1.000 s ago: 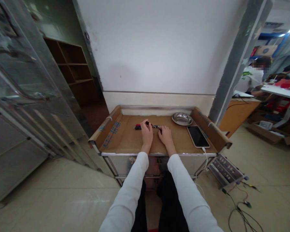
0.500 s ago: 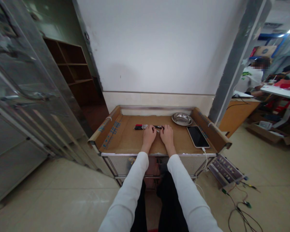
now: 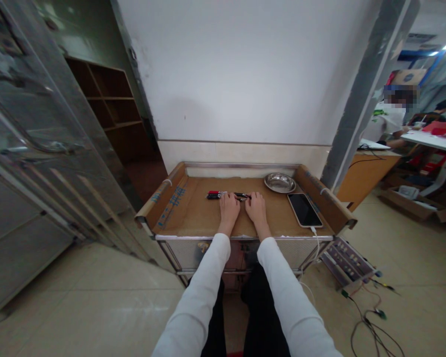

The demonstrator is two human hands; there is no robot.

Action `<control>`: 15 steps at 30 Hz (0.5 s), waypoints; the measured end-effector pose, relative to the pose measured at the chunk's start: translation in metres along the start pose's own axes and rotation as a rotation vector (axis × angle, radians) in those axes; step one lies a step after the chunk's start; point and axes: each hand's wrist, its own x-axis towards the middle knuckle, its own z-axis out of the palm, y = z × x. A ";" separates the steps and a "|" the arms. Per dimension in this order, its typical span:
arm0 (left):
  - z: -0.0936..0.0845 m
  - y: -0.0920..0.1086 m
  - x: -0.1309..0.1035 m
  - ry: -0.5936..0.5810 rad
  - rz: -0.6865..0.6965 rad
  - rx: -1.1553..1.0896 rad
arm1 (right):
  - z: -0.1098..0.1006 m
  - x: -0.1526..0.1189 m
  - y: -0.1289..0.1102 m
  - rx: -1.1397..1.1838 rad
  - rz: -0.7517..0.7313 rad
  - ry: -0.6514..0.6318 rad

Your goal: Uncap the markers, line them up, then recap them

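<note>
My left hand and my right hand rest close together on the brown cardboard lining of a cart top. Between their fingertips runs a slim dark pen, and the fingers of both hands are closed on it; its ends are hidden. Just beyond lies another black pen. Left of my left hand, several red and black pens lie side by side, partly covered by the fingers.
At the back right of the cart stands a round metal dish. A phone with a white cable lies nearer the right edge. Raised cardboard sides flank the top. An electrical box and loose cables lie on the floor. Another person sits far right.
Both hands have shifted slightly, with the fingers lying lower over the pens. More of the dark pen shows between the fingertips. The dish and phone stay put.
</note>
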 end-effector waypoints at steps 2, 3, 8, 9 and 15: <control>-0.003 0.002 0.000 -0.023 -0.010 0.050 | 0.001 0.000 0.001 -0.009 -0.003 -0.012; -0.004 0.003 0.000 -0.034 -0.007 0.067 | 0.002 0.000 0.001 -0.011 -0.005 -0.019; -0.009 0.006 -0.002 -0.073 0.034 0.121 | 0.003 0.000 0.002 0.001 -0.018 -0.045; -0.009 0.005 -0.002 -0.076 0.032 0.125 | 0.003 0.000 0.002 0.003 -0.020 -0.047; -0.009 0.003 0.001 -0.038 0.050 0.087 | 0.003 0.000 0.002 0.010 -0.040 -0.055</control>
